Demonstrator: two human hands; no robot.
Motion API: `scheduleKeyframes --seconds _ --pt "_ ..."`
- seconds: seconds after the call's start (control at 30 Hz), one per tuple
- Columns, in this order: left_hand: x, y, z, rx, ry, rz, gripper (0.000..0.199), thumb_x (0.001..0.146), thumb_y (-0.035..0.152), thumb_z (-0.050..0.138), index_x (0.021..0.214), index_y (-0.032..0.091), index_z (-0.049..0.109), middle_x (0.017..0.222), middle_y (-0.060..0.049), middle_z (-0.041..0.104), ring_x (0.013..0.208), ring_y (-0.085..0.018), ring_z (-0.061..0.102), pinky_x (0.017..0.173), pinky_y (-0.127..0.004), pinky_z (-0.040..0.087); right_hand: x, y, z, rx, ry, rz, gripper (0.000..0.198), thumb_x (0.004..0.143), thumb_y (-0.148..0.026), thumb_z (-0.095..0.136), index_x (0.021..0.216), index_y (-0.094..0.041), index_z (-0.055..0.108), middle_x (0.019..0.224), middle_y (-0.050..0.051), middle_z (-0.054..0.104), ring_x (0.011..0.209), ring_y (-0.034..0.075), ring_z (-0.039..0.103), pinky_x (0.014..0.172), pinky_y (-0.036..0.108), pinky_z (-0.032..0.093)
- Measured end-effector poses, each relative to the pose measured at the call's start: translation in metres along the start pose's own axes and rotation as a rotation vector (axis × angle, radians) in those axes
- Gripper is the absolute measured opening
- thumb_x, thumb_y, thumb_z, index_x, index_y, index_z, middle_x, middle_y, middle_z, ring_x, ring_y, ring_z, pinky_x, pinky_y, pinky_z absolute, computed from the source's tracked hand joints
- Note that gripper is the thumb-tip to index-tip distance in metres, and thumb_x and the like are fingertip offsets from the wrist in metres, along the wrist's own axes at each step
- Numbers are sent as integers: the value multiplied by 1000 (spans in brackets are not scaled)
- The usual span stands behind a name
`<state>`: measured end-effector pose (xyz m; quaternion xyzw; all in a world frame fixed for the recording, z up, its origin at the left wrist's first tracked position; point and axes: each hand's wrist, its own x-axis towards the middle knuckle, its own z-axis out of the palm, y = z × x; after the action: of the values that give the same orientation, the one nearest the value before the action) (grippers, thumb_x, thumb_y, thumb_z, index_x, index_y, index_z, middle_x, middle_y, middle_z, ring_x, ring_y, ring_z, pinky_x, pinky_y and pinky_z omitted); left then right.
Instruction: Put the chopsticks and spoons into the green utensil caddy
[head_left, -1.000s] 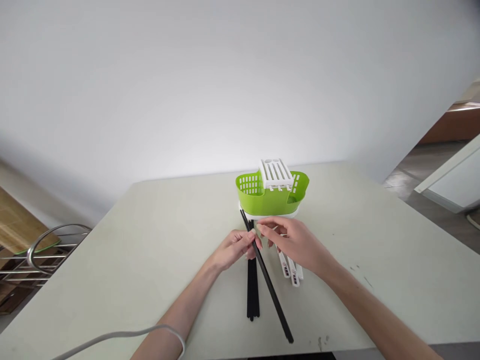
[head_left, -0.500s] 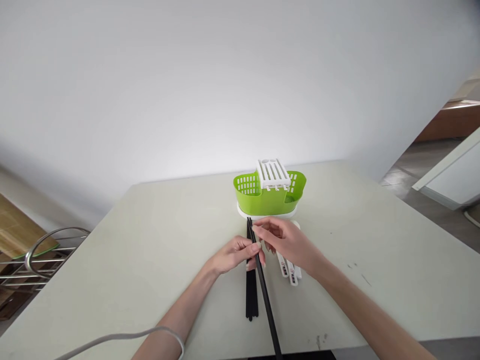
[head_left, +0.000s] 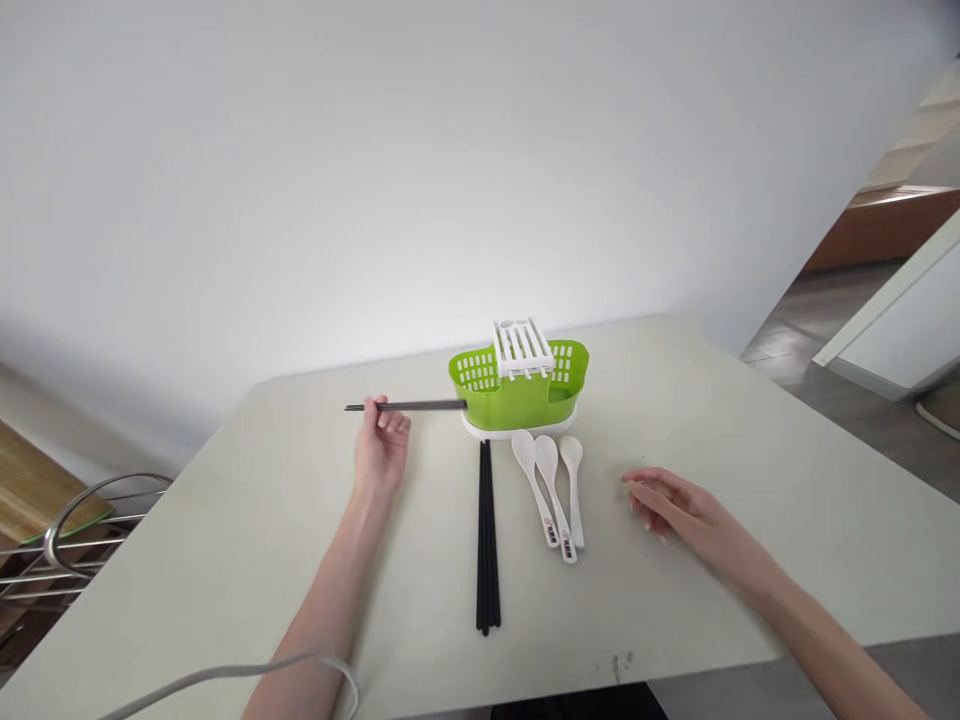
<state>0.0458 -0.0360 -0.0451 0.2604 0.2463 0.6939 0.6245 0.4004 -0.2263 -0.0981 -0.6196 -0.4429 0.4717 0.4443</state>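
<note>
My left hand (head_left: 382, 445) is closed on a pair of black chopsticks (head_left: 431, 405), held level above the table with the thick ends pointing right, close to the basket's left side. Relaxed and with nothing in it, my right hand (head_left: 667, 505) hovers over the table on the right, fingers loosely curled and partly apart. A bundle of several black chopsticks (head_left: 487, 540) lies on the table between my arms. Right of it lie three white spoons (head_left: 546, 470), bowls toward the basket. Behind them stands a green basket (head_left: 517, 408) with a white slotted holder (head_left: 523, 345) across its middle.
The pale table (head_left: 285, 600) meets a white wall at the back. At the left edge is a metal wire rack (head_left: 82, 540) with a wooden board (head_left: 37, 480). A grey cable (head_left: 217, 675) crosses my left forearm.
My hands have parted: the left moved left with the chopsticks, which turned from pointing at me to lying crosswise. My right hand let go and moved right, uncovering the spoons.
</note>
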Motion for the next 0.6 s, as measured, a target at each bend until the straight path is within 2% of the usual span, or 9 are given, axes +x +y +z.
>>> scheduleKeyframes --seconds 0.07,0.13,0.27,0.4,0.5,0.6 --pt "14 14 1 84 85 97 24 101 34 66 87 14 68 59 8 37 50 -5 37 54 -17 38 -3 8 -6 -16 -71 -1 60 86 -73 66 109 -18 70 79 5 66 70 19 59 65 34 52" --pt "23 25 7 232 114 194 27 99 39 68 90 14 71 63 6 42 53 -5 41 56 -18 40 -3 16 -7 -19 -98 -5 62 86 -75 65 110 -18 70 80 5 65 71 19 59 64 33 51" --pt "34 34 29 582 57 362 39 96 52 67 90 14 76 68 3 47 59 -8 46 61 -21 42 -3 24 0 7 -30 -15 59 88 -75 62 108 -19 68 77 2 61 66 17 56 57 30 47" --pt "36 31 59 930 -9 507 48 99 58 57 86 17 77 66 0 51 59 -11 46 58 -25 38 -9 26 12 -56 31 -28 53 93 -72 57 106 -21 65 75 1 62 62 15 53 55 29 43" --pt "38 25 74 1128 -42 541 53 100 60 52 83 17 77 64 -1 55 55 -12 44 54 -27 35 -12 28 15 -126 38 -40 48 95 -68 55 106 -22 65 73 2 63 64 17 55 59 30 43" --pt "44 18 81 1270 -75 508 55 100 60 50 86 16 79 57 1 51 51 -12 44 54 -27 36 -12 30 15 -139 45 -46 44 97 -65 53 105 -23 64 75 2 65 65 17 56 59 30 43"
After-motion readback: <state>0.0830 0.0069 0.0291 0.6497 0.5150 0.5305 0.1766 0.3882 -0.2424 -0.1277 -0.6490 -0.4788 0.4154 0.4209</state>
